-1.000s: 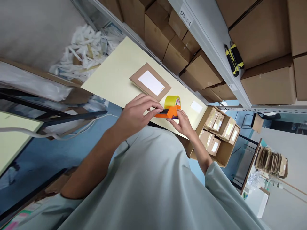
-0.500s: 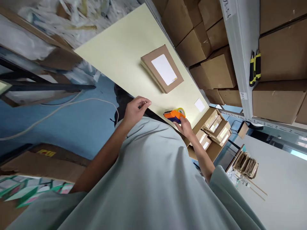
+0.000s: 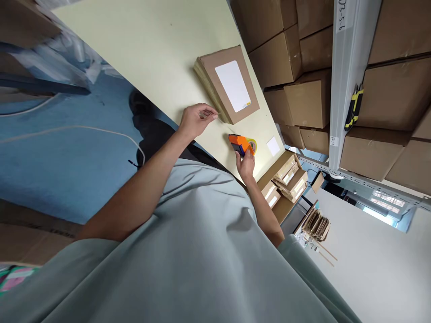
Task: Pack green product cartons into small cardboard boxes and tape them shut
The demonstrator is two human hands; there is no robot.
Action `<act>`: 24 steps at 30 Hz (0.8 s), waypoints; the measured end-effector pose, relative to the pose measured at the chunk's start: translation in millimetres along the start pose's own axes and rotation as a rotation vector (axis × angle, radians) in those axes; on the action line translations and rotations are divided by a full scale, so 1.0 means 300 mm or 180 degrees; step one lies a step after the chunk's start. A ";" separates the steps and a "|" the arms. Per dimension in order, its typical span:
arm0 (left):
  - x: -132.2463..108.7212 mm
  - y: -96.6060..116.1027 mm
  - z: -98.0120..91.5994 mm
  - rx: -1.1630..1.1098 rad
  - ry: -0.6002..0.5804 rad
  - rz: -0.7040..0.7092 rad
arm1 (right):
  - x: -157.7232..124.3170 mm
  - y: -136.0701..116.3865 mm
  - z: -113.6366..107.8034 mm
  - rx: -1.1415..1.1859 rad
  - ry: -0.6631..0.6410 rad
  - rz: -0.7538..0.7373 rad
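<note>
A closed cardboard box (image 3: 219, 94) with a large white label (image 3: 233, 85) on top lies on the cream table (image 3: 151, 49). My left hand (image 3: 195, 120) is beside the box's near corner, thumb and fingertips pinched. A thin, faint clear strip, apparently tape, shows at those fingertips; its full length is hard to see. Fingers of my right hand (image 3: 245, 165) are wrapped around an orange and dark blue tape dispenser (image 3: 238, 143) carrying a yellowish roll of tape (image 3: 252, 145). The dispenser is over the table, to the right of the box's near corner.
A small white paper (image 3: 273, 146) lies near the table's right end. Beyond it stands an open carton (image 3: 284, 211) of smaller boxes. Shelves of cardboard boxes (image 3: 308, 101) run along the far side, with black-yellow cutters (image 3: 354, 107) on a shelf edge. A pale cable (image 3: 101, 128) crosses the blue floor.
My left hand has moved up to the box's near corner, still pinched. My right hand has brought the dispenser closer to the box. The view has shifted, with the box appearing larger.
</note>
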State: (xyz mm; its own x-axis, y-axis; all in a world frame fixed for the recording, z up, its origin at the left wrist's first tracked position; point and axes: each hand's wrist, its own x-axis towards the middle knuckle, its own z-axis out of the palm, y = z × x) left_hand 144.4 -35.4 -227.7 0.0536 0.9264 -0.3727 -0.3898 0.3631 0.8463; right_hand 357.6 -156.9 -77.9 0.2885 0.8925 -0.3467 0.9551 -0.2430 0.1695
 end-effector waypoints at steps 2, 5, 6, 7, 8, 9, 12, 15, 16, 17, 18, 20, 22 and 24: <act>0.014 -0.003 0.011 0.0019 0.0011 -0.0007 | 0.005 -0.009 0.008 -0.0101 -0.0002 0.0016; 0.036 -0.006 0.027 0.0014 0.0054 -0.0055 | 0.012 -0.023 0.023 -0.0208 0.0006 0.0087; 0.043 -0.007 0.032 0.0001 0.0069 -0.0074 | 0.013 -0.027 0.028 -0.0218 0.0011 0.0103; 0.049 -0.008 0.038 -0.0015 0.0087 -0.0092 | 0.015 -0.031 0.032 -0.0222 0.0010 0.0107; 0.054 -0.009 0.043 -0.0027 0.0110 -0.0105 | 0.016 -0.035 0.035 -0.0225 0.0006 0.0112; 0.057 -0.009 0.049 -0.0034 0.0139 -0.0108 | 0.017 -0.039 0.037 -0.0228 -0.0004 0.0123; 0.048 -0.005 0.078 0.0012 0.0275 -0.0065 | 0.019 -0.052 0.035 -0.0210 -0.0001 0.0193; 0.010 0.010 0.132 0.0047 0.0638 -0.0074 | 0.019 -0.066 0.034 -0.0187 0.0036 0.0213; -0.006 0.016 0.153 0.0029 0.0789 -0.0099 | 0.018 -0.070 0.037 -0.0184 0.0047 0.0197; -0.020 0.023 0.174 -0.0001 0.0927 -0.0124 | 0.017 -0.075 0.042 -0.0174 0.0053 0.0174; -0.032 0.029 0.192 -0.0035 0.1035 -0.0147 | 0.016 -0.079 0.048 -0.0151 0.0063 0.0152; -0.046 0.038 0.212 -0.0076 0.1111 -0.0177 | 0.015 -0.086 0.064 -0.0062 0.0090 0.0125; -0.047 0.042 0.205 -0.0085 0.1078 -0.0188 | 0.015 -0.090 0.080 0.0051 0.0105 0.0130; -0.044 0.045 0.179 -0.0064 0.0899 -0.0145 | 0.013 -0.091 0.093 0.0133 0.0088 0.0179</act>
State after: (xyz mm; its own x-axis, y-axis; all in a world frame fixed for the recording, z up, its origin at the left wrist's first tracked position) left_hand 187.8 -37.3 -190.9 -0.1856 0.8437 -0.5038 -0.4112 0.3990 0.8196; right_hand 334.4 -157.2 -109.7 0.3405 0.8870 -0.3121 0.9395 -0.3082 0.1492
